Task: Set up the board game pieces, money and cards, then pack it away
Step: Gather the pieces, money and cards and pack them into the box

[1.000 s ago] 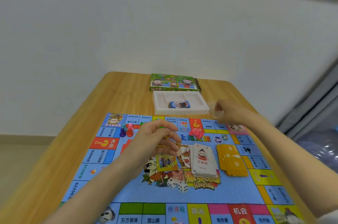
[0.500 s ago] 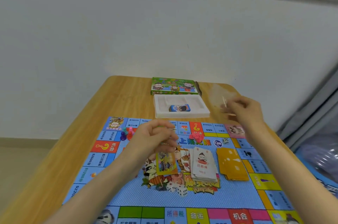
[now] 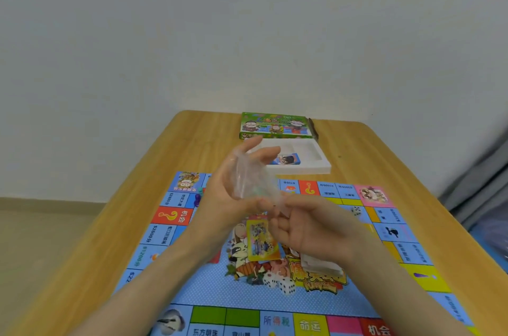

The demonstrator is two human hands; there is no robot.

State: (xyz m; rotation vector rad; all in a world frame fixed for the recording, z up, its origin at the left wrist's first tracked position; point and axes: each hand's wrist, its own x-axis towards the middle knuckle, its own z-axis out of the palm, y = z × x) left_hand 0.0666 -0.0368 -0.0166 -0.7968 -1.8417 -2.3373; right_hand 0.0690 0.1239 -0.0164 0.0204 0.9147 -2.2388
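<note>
Over the board [image 3: 209,290], hands meet (apart before): left fingers [image 3: 248,146] open, right fingers [image 3: 280,228] pinching clear bag [image 3: 247,176].

Board [image 3: 209,289]: 机会 (red square), 命运, 所得税 along near edge.

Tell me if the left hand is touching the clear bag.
Touching. The head view shows the bag lying against the left hand's palm and fingers with no gap, while the right hand pinches its lower end.
</note>
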